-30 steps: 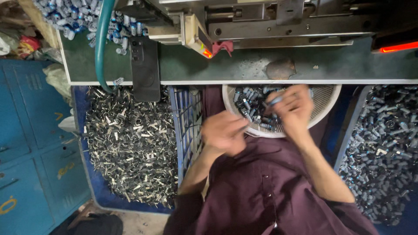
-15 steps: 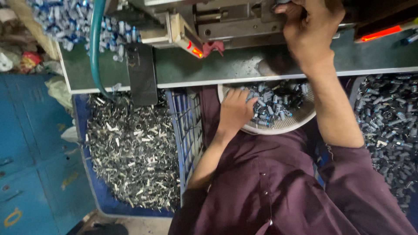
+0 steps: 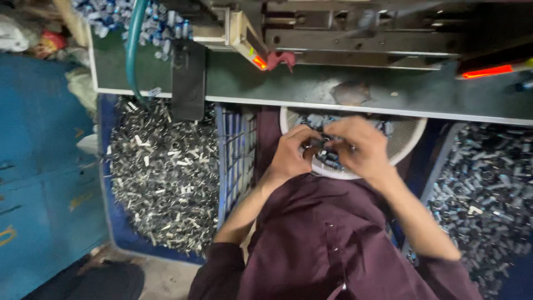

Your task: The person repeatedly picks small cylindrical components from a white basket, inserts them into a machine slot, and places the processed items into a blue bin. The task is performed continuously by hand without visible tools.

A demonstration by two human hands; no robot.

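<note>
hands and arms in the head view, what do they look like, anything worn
Both are bare: the left hand and right hand show no gloves, and no rings or watch can be made out in the blur. Dark maroon shirt sleeves are pushed up past the elbows, leaving the forearms uncovered.

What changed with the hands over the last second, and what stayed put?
The right hand, up at the machine half a second ago, has come back down to the white bowl. The left hand, which lay in the bowl, now meets it over the small metal parts, both pinching them. Bowl, bench and left bin of parts stayed as they were.
</note>
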